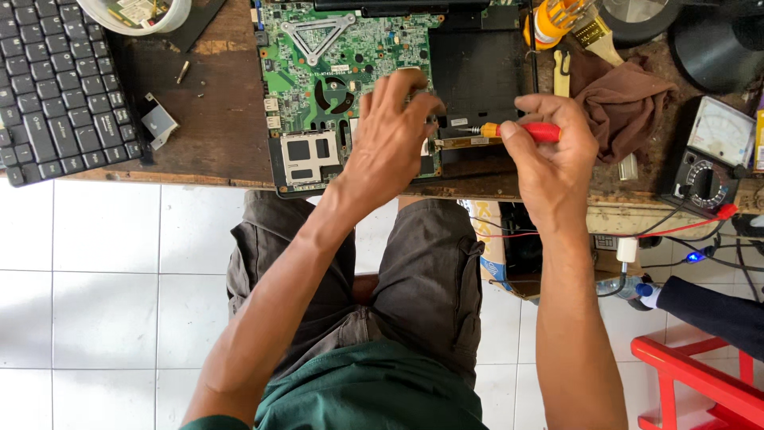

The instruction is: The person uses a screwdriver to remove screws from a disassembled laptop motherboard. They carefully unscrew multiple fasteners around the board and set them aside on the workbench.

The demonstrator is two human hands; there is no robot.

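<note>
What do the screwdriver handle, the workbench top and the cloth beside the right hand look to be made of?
Screwdriver handle: smooth red, likely plastic, slight sheen.
Workbench top: worn brown wood, matte, scuffed and chipped at the edge.
Cloth: soft brown fabric, crumpled in folds, probably cotton.

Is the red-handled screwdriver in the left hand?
No, the right hand grips the red-handled screwdriver, while the left hand rests on the green circuit board.

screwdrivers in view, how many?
1: a red-handled screwdriver in the right hand, tip toward the open laptop beside the left hand. Others may sit in the cluttered yellow holder.
</note>
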